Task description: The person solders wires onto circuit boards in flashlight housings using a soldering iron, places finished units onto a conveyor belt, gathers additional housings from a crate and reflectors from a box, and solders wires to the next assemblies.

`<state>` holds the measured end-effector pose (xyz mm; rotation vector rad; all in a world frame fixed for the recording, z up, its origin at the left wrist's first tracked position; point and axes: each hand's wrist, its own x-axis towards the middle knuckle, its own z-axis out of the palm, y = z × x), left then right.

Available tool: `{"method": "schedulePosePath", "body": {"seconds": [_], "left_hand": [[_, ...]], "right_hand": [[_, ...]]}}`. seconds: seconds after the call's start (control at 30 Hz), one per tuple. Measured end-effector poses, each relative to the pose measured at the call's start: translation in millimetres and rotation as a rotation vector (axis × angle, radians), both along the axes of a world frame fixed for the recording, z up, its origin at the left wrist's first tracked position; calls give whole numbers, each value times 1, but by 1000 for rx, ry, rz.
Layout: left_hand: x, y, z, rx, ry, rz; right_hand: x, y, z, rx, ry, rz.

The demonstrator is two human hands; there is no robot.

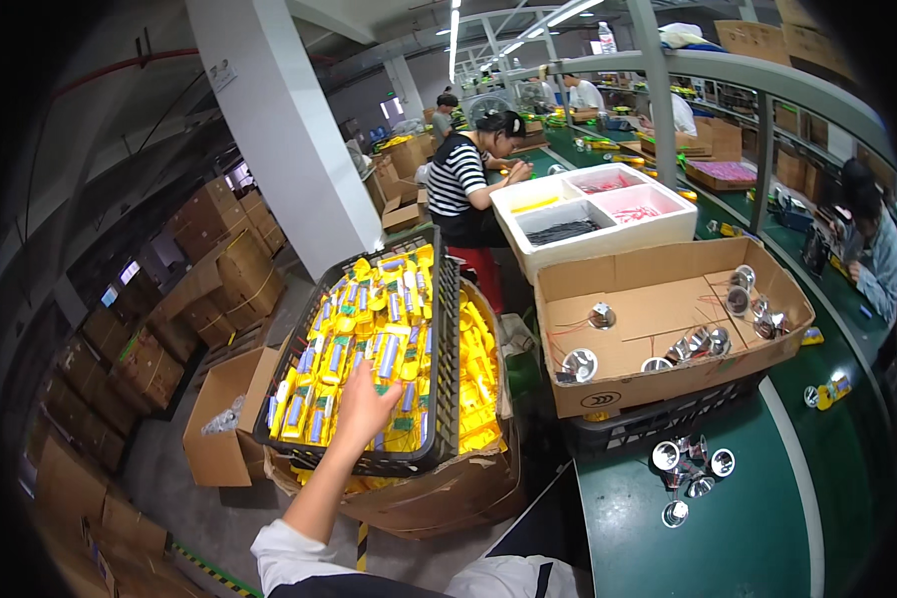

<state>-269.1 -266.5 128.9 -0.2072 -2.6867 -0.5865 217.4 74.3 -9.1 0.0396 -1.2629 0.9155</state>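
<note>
The left hand [365,414] reaches over the yellow parts [314,361], each bearing a blue cylinder, its thumb standing apart from the fingers; whether it grips one cannot be told. The right hand is out of view and its state cannot be told. The yellow parts fill a black crate [448,374], directly beneath the left hand and beyond it. Under the crate stands a large carton [458,498], with more yellow pieces showing just right of the hand. Left of the hand, an open carton [219,444] sits on the floor. Well to the hand's right, a shallow cardboard box [658,384] contains silver cups with wires; nearer the wearer, similar silver cups [666,455] lie on the green table [708,548]. Beyond the box is a white foam tray [598,239] with compartments.
</note>
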Motion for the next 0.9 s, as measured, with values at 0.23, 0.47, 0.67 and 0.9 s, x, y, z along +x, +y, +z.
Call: {"method": "schedulePosePath", "body": {"seconds": [0.23, 0.47, 0.67, 0.9], "left_hand": [[130, 124, 35, 50, -72, -784], [250, 260, -89, 145, -606, -1298], [266, 277, -86, 209, -468, -1313], [166, 281, -117, 493, -536, -700]], "right_hand": [[-8, -36, 37, -765, -578, -926], [13, -39, 45, -651, -296, -1056], [23, -49, 45, -656, -223, -1108], [11, -45, 46, -677, -201, -1069]]}}
